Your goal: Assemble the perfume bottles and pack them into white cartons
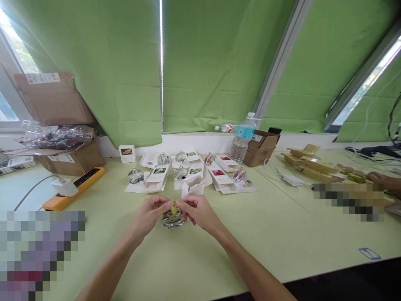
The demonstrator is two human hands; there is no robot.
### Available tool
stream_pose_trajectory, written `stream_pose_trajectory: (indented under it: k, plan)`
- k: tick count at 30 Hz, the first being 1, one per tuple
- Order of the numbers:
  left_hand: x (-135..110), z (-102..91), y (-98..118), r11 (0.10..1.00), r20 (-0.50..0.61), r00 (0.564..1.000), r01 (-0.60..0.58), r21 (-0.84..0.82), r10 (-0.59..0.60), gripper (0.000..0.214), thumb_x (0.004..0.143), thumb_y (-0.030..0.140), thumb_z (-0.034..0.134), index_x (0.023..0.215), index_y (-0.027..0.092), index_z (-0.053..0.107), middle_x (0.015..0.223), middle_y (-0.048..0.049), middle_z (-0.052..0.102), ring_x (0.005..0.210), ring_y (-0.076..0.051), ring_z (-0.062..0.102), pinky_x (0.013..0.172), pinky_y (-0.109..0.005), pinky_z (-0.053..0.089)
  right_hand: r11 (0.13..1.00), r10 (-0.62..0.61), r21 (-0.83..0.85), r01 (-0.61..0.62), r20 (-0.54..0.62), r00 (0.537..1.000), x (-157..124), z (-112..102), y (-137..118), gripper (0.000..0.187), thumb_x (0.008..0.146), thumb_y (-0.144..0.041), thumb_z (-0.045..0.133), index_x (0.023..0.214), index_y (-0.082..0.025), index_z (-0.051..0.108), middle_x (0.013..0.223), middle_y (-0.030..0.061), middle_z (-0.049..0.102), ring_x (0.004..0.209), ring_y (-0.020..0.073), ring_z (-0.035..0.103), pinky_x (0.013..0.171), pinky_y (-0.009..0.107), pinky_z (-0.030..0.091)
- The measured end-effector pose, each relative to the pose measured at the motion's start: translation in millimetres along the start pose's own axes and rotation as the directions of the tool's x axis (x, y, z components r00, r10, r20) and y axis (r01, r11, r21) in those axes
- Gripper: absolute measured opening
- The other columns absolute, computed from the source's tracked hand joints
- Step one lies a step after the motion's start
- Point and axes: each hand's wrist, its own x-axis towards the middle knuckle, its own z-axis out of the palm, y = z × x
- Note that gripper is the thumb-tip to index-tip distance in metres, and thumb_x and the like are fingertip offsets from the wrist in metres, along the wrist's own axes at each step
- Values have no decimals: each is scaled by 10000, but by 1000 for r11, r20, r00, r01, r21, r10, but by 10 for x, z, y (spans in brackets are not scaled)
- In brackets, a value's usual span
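Glass, squat and clear, the small bottle sat low in the middle of the frame on the table, with our left hand and right hand drawn together, fingertips pinched on its gold cap. That cap stood on the neck, though we could not tell whether tight or loose. Just above in the frame, several other bottles already lay out beside opened white boxes.

Even daylight filters through green blinds.
Glare at the window slits; faint shadows on the table; the centre bottle sharp; corners bent by the lens; two patches pixelated.
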Motion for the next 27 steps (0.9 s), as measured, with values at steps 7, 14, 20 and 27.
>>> stream_pose_trajectory:
  k: [7,14,20,27]
  plan:
    - [4,14,17,1000,-10,1000,-15,-3,15,286,756,467,653,761,181,663,714,2,642,698,-149,552,662,-254,390,1000,10,-3,-10,6,1000,2,-7,7,420,821,-554,558,807,-151,675,542,-8,576,389,67,375,375,191,315]
    - [16,15,12,1000,-1,1000,-17,-7,17,283,755,458,652,752,175,661,699,2,634,687,-147,544,649,-256,384,1000,20,8,-20,17,1000,20,-12,44,392,836,-529,553,760,-157,648,543,-7,587,386,65,378,376,189,316]
    - [19,7,3,999,3,1000,-28,23,28,289,764,465,644,794,178,659,736,-6,637,714,-156,554,667,-262,402,1000,10,-26,-9,34,999,14,-16,21,401,856,-532,523,789,-156,645,560,-4,596,402,69,402,385,186,322]
    - [-20,-76,55,998,44,999,-7,65,4,371,798,519,585,947,193,682,875,-47,674,885,-211,597,814,-327,451,997,35,-73,-27,104,994,-53,-127,-70,387,863,-489,531,1034,-158,638,643,13,633,472,84,456,420,186,353]
